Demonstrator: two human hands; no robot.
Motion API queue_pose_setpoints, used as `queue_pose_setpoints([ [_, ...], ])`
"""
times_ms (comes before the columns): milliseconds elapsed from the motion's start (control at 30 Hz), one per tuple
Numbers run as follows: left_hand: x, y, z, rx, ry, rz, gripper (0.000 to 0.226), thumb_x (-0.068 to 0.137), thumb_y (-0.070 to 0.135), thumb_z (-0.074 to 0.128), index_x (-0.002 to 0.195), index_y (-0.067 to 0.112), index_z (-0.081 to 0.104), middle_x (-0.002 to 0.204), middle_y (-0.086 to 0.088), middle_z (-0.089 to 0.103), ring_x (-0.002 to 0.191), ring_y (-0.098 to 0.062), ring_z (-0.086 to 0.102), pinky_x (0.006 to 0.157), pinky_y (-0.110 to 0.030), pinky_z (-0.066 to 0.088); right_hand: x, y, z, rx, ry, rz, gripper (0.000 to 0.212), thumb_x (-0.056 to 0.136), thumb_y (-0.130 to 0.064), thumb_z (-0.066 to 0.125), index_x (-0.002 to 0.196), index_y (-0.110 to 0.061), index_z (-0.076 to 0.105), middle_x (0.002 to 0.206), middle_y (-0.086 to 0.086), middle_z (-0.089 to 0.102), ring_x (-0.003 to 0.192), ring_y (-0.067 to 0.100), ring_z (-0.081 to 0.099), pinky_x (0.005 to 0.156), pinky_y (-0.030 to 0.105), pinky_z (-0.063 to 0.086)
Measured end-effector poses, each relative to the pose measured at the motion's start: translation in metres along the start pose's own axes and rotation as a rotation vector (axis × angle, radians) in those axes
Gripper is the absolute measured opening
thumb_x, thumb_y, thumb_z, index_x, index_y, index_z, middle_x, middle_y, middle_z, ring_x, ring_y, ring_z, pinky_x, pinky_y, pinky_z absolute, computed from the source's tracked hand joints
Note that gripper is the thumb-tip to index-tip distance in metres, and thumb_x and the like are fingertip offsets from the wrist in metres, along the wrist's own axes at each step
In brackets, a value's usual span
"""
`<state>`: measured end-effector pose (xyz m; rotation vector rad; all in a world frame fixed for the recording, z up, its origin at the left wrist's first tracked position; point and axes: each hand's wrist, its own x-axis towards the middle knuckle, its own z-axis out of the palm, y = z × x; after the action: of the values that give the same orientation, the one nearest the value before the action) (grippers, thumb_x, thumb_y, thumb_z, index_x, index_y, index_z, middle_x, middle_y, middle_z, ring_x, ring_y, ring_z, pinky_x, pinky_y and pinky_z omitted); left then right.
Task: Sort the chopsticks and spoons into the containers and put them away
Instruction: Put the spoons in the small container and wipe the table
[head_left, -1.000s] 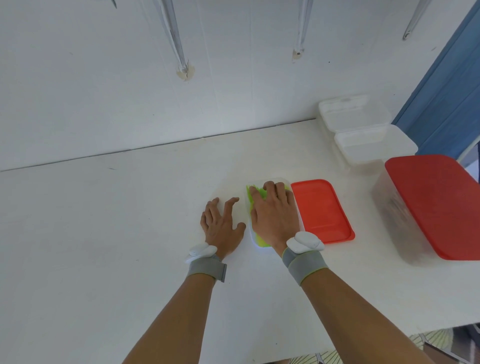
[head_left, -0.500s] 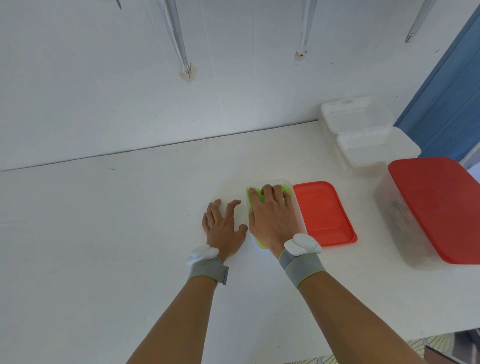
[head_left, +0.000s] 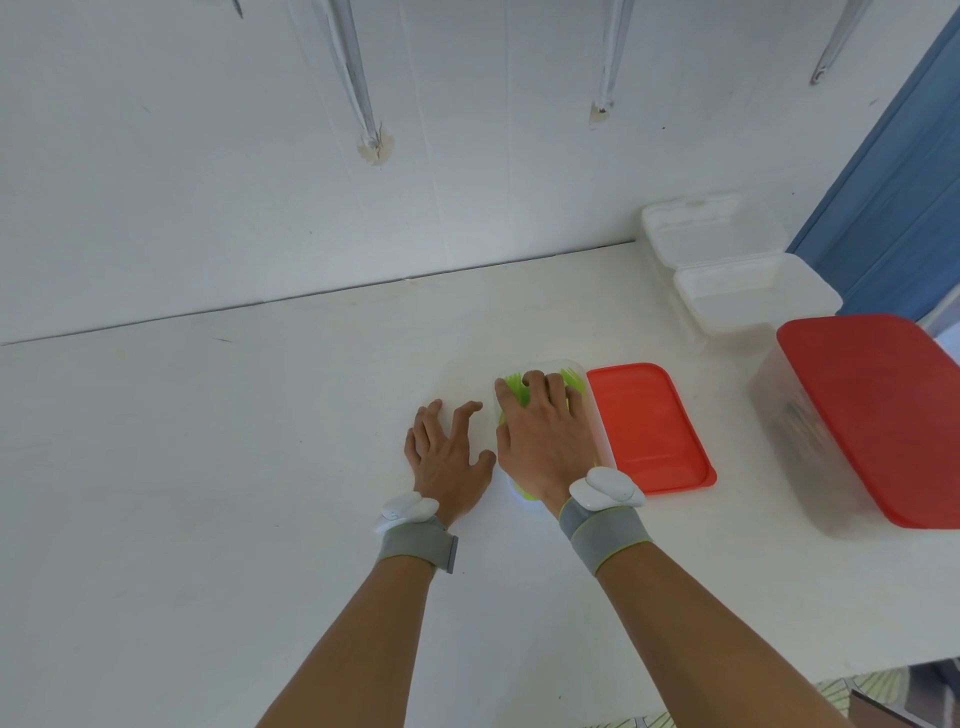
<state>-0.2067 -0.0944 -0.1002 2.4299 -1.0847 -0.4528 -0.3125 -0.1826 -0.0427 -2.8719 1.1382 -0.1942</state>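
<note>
A small clear container (head_left: 597, 415) stands open on the white table, with green plastic cutlery (head_left: 514, 387) inside it. My right hand (head_left: 540, 436) lies over the container, fingers spread on the green cutlery and covering most of it. Just left of the container, my left hand (head_left: 447, 452) rests flat on the table with its fingers spread. The container's red lid (head_left: 649, 426) lies flat on the table right beside it, to the right.
A large clear box with a red lid (head_left: 878, 415) stands at the right edge. Behind it sit two white lidded containers (head_left: 727, 265). A white wall runs along the table's far edge. A blue panel (head_left: 893, 197) rises at the far right.
My right hand's fingers have curled slightly on the green cutlery. The left hand has stayed flat on the table. The view has shifted a little.
</note>
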Motion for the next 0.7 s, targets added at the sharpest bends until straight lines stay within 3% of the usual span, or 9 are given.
queue_pose_setpoints([
  [433,-0.001,0.001,0.000,-0.032,0.011,-0.016,0.065,0.089,0.034,0.059,0.147,0.039,0.032,0.158,-0.007,0.015,0.152,-0.025,0.001,0.123,-0.046,0.004,0.000,0.001,-0.002,0.060,0.068,0.007,0.050,0.093,-0.032,0.047,0.141,-0.020,0.053,0.124,0.013,0.056,0.114,0.034,0.050,0.096,0.046,0.044],
  [567,0.000,0.003,-0.004,-0.152,0.023,-0.047,0.071,0.084,0.026,0.063,0.147,0.037,0.033,0.155,-0.003,0.021,0.151,-0.020,0.007,0.122,-0.042,0.005,-0.004,0.006,-0.004,0.071,0.111,0.038,0.058,0.087,-0.033,0.027,0.135,-0.016,0.056,0.118,0.012,0.059,0.109,0.034,0.051,0.090,0.046,0.046],
  [700,0.000,0.018,-0.017,-0.314,0.066,-0.095,0.066,0.085,0.013,0.059,0.144,0.032,0.036,0.146,0.000,0.035,0.143,-0.021,0.021,0.117,-0.042,0.012,-0.010,0.018,-0.007,0.136,0.200,0.075,0.055,0.086,-0.030,0.030,0.130,-0.014,0.058,0.117,0.011,0.058,0.108,0.033,0.051,0.090,0.045,0.046],
])
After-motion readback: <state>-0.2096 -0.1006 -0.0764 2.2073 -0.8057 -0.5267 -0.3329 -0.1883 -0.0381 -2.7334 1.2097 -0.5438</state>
